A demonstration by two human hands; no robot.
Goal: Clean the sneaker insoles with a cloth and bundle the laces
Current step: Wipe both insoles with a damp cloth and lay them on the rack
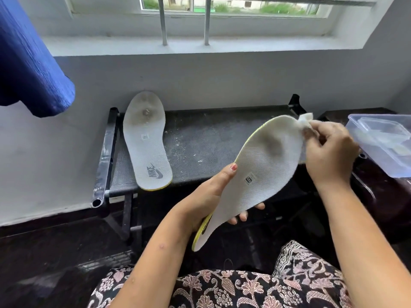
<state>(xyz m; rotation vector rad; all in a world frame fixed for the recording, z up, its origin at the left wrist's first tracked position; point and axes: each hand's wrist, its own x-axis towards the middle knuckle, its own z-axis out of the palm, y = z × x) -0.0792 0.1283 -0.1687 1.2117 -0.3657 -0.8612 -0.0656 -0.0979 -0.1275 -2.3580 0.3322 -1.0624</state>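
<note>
Insole (255, 174) slants toe up-right, left fingers (241, 217) gripping heel, right fingers (320, 134) apparently pinching cloth (305, 120).

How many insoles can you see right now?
2. The resting insole lies on the black rack. The held insole is in the left hand, the right hand holding a cloth to it. Others may be hidden.

Left hand (209, 196) grips held insole (255, 174) at heel; right hand (329, 150) pinches cloth (304, 122) on its toe. Second insole (145, 141) leans against wall on rack (211, 138).
</note>
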